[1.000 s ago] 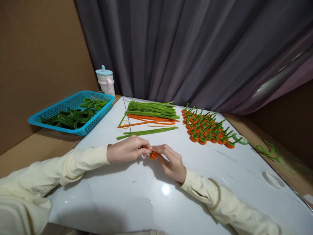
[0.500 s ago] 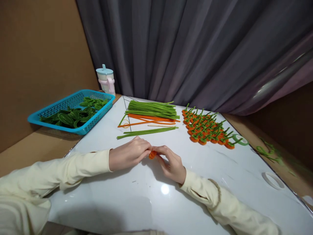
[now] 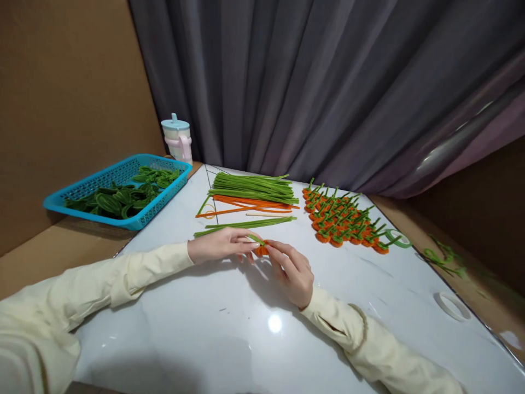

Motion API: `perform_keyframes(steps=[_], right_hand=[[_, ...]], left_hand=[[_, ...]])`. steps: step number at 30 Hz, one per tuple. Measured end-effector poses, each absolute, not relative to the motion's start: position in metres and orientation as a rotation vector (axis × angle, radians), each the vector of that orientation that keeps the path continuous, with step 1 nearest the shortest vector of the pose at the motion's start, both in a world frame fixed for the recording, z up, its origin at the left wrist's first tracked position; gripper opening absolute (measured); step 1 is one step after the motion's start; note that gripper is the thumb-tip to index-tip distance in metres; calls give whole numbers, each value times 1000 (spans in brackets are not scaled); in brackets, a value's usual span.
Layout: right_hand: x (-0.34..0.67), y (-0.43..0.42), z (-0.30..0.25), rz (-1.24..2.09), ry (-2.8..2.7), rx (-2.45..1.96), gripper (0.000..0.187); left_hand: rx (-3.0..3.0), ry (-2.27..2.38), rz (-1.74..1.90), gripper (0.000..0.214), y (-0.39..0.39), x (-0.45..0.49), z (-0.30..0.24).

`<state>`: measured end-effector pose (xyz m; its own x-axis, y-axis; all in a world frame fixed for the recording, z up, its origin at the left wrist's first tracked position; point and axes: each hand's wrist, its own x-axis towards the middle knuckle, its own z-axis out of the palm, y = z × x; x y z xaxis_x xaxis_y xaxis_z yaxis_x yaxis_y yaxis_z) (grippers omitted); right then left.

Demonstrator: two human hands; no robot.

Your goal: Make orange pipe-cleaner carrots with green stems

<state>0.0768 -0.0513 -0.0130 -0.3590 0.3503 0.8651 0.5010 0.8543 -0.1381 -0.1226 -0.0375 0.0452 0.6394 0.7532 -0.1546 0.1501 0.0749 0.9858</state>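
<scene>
From the head view, the only one I had, I found the work partly done, one piece in hand. The small orange tuft [image 3: 261,251] was held just above the bench [image 3: 184,323], between the two hands. The right hand [image 3: 293,271] had its fingers closed on the tuft's right side. The left hand [image 3: 221,244] had its fingers somewhat spread against the left side; I could not tell whether they pinched it or only steadied it. A short green stem [image 3: 256,239] slanted up from the tuft towards the left, so I judged this piece close to finished.

On the right side of the bench I saw what looked like the completed share: a dense batch of orange pieces [image 3: 340,221], standing in rows with green stems tilted upwards. I could not count them surely.

The material left lay behind the hands: a thick bundle of green strips [image 3: 254,190], a few orange strips [image 3: 246,203] just in front of it, and some separate green strips [image 3: 246,225] nearer the left hand. With so few orange ones, I reckoned orange would run out first. The green leaf shapes [image 3: 118,200] in the blue basket [image 3: 137,223] sat unattached to any piece.
</scene>
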Motion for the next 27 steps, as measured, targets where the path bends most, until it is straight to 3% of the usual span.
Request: perform_keyframes(steps=[8, 14, 20, 24, 27], right_hand=[[77, -52, -7, -194, -2147, -430, 41], [77, -54, 5, 188, -2039, -612, 29], [83, -45, 8, 434, -2133, -778, 11], [85, -45, 14, 955, -2270, -837, 22], [86, -50, 17, 1040, -2266, -844, 24]], left_hand=[[1248, 748, 717, 28, -45, -115, 23], [1074, 813, 768, 42, -43, -114, 13], [970, 831, 804, 35, -39, -115, 3], [949, 760, 771, 28, -37, -119, 4], [947, 751, 754, 25, -36, -120, 5]])
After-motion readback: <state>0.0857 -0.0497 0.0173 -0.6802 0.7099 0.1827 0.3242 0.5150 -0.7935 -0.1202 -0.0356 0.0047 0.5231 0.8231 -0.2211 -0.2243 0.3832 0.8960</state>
